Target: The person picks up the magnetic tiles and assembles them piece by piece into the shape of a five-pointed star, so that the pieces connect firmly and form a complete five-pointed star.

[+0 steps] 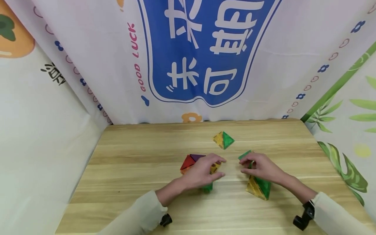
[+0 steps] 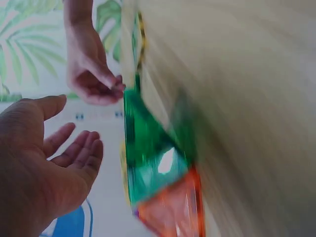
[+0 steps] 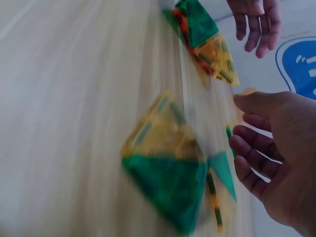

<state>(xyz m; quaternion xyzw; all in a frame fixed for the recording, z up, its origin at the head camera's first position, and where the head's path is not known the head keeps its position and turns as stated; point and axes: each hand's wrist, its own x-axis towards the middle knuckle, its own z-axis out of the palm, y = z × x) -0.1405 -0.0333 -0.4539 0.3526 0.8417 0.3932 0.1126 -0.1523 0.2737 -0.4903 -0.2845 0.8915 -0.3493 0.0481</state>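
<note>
Over a built-up cluster of translucent triangular magnetic tiles [image 1: 187, 163], coloured red, purple, orange, yellow and green, hovers my left hand [image 1: 201, 173]. Its fingers are loosely bent and hold nothing; the left wrist view shows the cluster's green tile [image 2: 148, 140] and orange tile [image 2: 173, 207] beside it. My right hand [image 1: 265, 168], also loosely bent with nothing in it, is above a yellow-and-green tile pair [image 1: 259, 187]. Another green tile [image 1: 244, 154] shows just past its fingertips, partly hidden. In the right wrist view the nearest pair [image 3: 165, 163] is blurred.
Farther back on the wooden table [image 1: 141, 156] lies another joined yellow-and-green tile pair [image 1: 224, 140]. A printed white curtain [image 1: 264, 81] hangs along the table's back edge. Patterned cloth also covers both sides.
</note>
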